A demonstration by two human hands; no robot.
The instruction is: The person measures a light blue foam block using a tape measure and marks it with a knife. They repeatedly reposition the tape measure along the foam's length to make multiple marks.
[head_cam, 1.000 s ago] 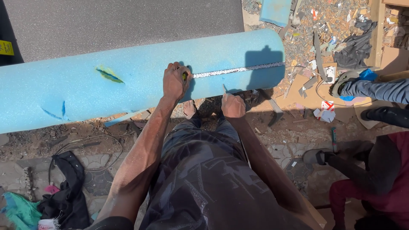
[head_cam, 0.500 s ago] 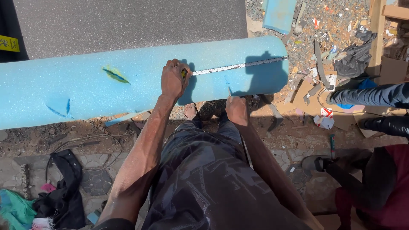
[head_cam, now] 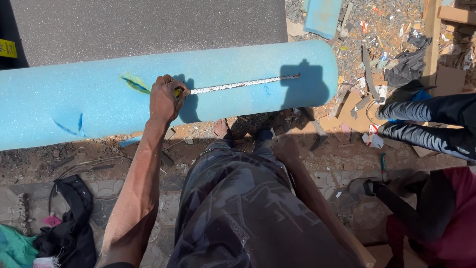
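blue foam roll (head_cam: 99, 106) — left hand (head_cam: 166, 99) on knife (head_cam: 238, 85)

Light blue foam roll (head_cam: 74, 106), marked with a yellow-green smear and darker blue strokes. Silvery-white measuring tape (head_cam: 243, 83) along it. Dark grey speckled sheet (head_cam: 148, 25) behind. Dark patterned trousers (head_cam: 248, 213). Red garment (head_cam: 456, 218), black cloth (head_cam: 69, 228), teal fabric (head_cam: 15, 248).
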